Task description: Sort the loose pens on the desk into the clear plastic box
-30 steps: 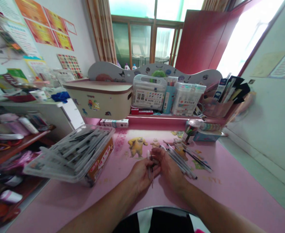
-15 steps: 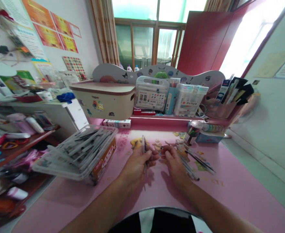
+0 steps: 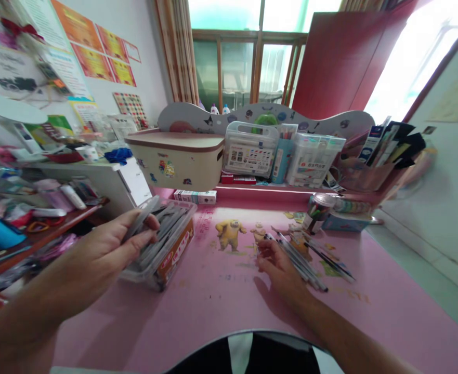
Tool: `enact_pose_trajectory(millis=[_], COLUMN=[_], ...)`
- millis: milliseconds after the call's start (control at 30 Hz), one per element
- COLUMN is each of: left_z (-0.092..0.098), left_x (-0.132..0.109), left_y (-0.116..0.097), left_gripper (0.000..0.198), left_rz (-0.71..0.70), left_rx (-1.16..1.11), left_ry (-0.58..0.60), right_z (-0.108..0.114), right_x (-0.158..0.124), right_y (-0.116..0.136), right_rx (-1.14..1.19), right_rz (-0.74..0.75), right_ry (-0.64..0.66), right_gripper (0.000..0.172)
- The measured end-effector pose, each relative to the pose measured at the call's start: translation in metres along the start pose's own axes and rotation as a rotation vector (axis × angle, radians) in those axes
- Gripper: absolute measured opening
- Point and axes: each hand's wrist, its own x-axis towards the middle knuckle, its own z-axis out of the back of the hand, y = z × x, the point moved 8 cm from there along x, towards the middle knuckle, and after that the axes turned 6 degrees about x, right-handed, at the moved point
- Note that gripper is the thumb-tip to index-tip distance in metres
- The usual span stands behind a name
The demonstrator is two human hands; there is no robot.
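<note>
My left hand [image 3: 125,246] is closed around a grey pen [image 3: 141,218] and hovers over the near left part of a clear plastic box [image 3: 187,213]. The box is full of loose grey pens [image 3: 168,223] and hides partly behind the hand. On the pink desk, my right hand [image 3: 273,262] hangs low with loosely bent fingers, slightly apart, and nothing shows in them. Right beside it lie several grey pens [image 3: 301,262] with dark ends, side by side. A pair of slim black pens [image 3: 332,262] lies farther right.
Behind the pens stand a clear jar [image 3: 317,213] of pens and a blue box [image 3: 348,222]. A lidded cream bin [image 3: 178,161], clear marker cases [image 3: 250,150] and a pink holder [image 3: 365,174] line the raised shelf. A cluttered shelf [image 3: 73,218] borders the desk's left side.
My left hand has swung left from the desk's middle to the plastic box, carrying the pen. My right hand stays near the loose pens. The head view has shifted slightly left.
</note>
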Motion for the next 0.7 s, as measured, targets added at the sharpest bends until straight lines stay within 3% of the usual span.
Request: enact_pose_trajectory(millis=[100,300,567,700], left_z=[0.004,0.009,0.015,0.014], left_x=[0.006,0.013,0.01,0.009], left_y=[0.019,0.038,0.019,0.003], left_gripper=[0.044,0.063,0.045,0.043], left_rz=[0.036,0.061,0.04,-0.103], left_rx=[0.245,0.42,0.537,0.721], left_ry=[0.043,-0.044,-0.086,-0.182], right_z=[-0.006,-0.009,-0.013,-0.014], right_x=[-0.002,-0.005,-0.005,-0.006], right_y=[0.003,0.013,0.02,0.022], right_rx=[-0.042,-0.085,-0.119,-0.165], right_rz=[-0.002,0.004,0.059,0.057], right_ry=[0.051,0.091,0.137,0.154], right_gripper=[0.03,0.026,0.021,0.019])
